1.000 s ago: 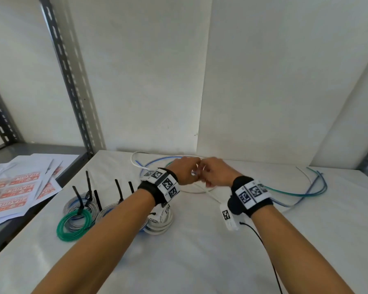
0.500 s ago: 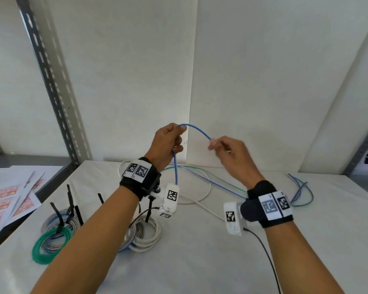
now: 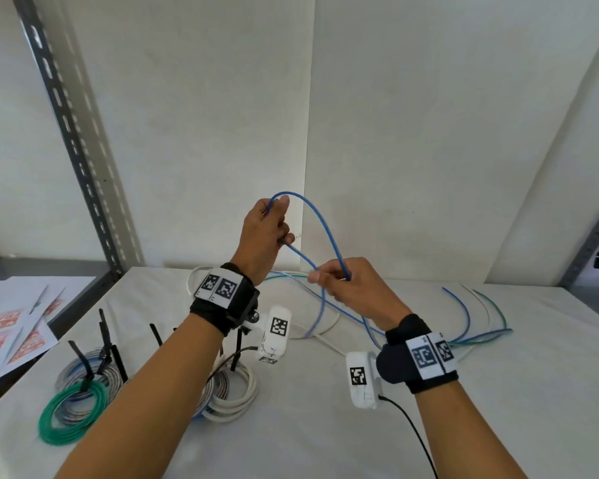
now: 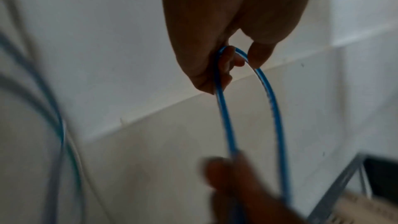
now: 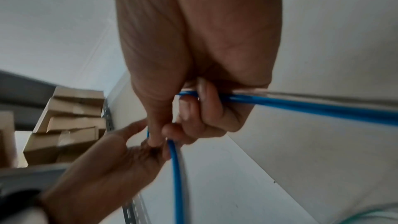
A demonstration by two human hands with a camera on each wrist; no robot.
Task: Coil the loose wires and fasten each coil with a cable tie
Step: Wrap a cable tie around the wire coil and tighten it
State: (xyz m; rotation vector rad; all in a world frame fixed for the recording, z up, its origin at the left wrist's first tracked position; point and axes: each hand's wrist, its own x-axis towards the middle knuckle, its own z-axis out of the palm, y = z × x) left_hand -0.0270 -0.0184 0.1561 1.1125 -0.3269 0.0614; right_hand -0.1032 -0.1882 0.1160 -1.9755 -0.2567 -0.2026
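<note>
Head view, tied wire coils (image 3: 73, 402) nearest on white bench (image 3: 325, 444), right hand (image 3: 346, 288) grip pinching blue wire (image 3: 320, 229) above bench, left hand (image 3: 265, 233) grip higher, pinching loop top, loose wires (image 3: 478, 323) far right by wall.

White wall panels (image 3: 222, 133) standing behind white table (image 3: 498, 426); grey slotted upright (image 3: 73, 140) rising at left.

White table (image 3: 325, 444) carries tied wire coils (image 3: 70, 413), loose wires (image 3: 478, 319) and papers (image 3: 11, 337).
</note>
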